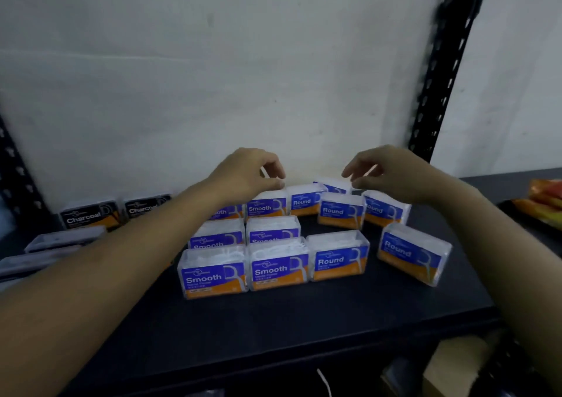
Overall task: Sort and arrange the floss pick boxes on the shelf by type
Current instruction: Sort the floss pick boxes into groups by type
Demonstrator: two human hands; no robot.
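- The dark shelf (273,329) carries clear floss pick boxes with blue-and-orange labels, grouped in rows against a pale wall (213,62).
- The left hand (246,174) hovers over the back row, fingers curled down and thumb drawn close to them; nothing is gripped between them that I can see, and the fingertips sit just above a back-row Smooth box (266,206).
- The right hand (386,173) hangs opposite, loosely open with fingers pointing left and down, just above the rearmost Round box (333,185); whether it touches that box cannot be told.
- Between the two hands, slightly lower, stands another Round box (305,202), right beside the back-row Smooth box.
- In front of the right hand stand two more Round boxes (342,214), side by side, the right one partly hidden by the wrist.
- Nearer the camera, a front row holds two Smooth boxes (213,275) touching each other, with a front Round box (337,260) pressed against their right side.
- Behind that row sits a middle pair of Smooth boxes (273,232), under the left forearm's edge.
- A tilted Round box (413,252) stands apart at the right, turned at an angle, below the right forearm.
- Far left, two black Charcoal boxes (88,214) stand at the back, with other dark boxes (64,238) lying in front of them.
- A black perforated upright (441,77) of the rack rises behind the right hand.
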